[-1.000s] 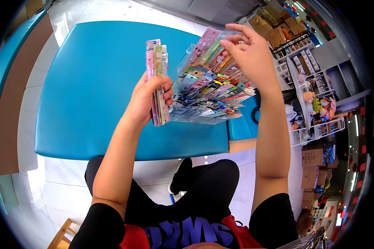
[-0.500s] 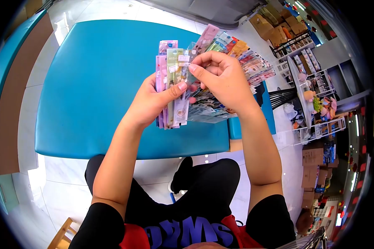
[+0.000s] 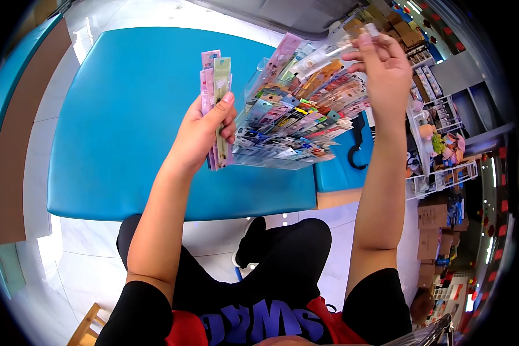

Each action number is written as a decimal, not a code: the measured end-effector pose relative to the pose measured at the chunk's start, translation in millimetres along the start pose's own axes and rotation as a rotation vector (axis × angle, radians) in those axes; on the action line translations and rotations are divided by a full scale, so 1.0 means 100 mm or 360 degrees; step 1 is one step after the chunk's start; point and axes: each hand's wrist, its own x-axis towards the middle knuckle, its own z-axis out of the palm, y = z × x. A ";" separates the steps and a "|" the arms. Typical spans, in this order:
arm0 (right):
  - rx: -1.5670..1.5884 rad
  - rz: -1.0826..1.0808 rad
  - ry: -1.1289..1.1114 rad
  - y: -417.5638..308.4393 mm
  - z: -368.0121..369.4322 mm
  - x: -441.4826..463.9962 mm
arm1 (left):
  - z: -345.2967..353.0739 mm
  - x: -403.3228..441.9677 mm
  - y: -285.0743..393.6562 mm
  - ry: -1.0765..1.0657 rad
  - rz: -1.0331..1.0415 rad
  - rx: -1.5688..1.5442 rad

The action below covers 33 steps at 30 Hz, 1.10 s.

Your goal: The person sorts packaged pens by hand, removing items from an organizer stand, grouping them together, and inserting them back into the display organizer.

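My left hand is closed around a small stack of slim, printed plastic packets, pink and pale green, held upright above the blue padded surface. Raised at the upper right, my right hand pinches one long, clear-and-white slim packet, blurred by motion. Below it stands a clear holder densely filled with rows of colourful slim packets. The held packet hangs over the holder's far rows; whether it touches them I cannot tell.
The holder rests on a blue padded bench. A black hook-shaped piece lies by its right side. Further right are a white rack with flowers and cardboard boxes. A wooden stool stands at lower left.
My right hand has moved up and right, away from the stack, carrying one packet over the holder. My left hand has shifted slightly left with its stack.
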 end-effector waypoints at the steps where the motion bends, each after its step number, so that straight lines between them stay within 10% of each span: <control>1: -0.0005 0.0041 -0.0070 0.03 0.04 -0.02 | -0.01 0.00 0.00 -0.0041 -0.0012 -0.0067; 11: -0.0085 -0.0011 -0.0060 0.06 0.41 -0.42 | 0.04 -0.05 0.03 -0.0181 0.0015 0.0101; 15: -0.0264 0.0593 -0.0848 -0.19 0.60 -0.70 | 0.12 -0.08 0.05 -0.0264 -0.0027 0.0160; 28: 0.0255 -0.0046 0.0021 -0.10 0.30 -0.04 | 0.00 0.00 -0.02 0.0062 0.0109 0.0225; 33: -0.0035 0.0156 -0.0211 0.13 0.40 -0.13 | -0.01 0.00 -0.02 0.0039 0.0104 0.0164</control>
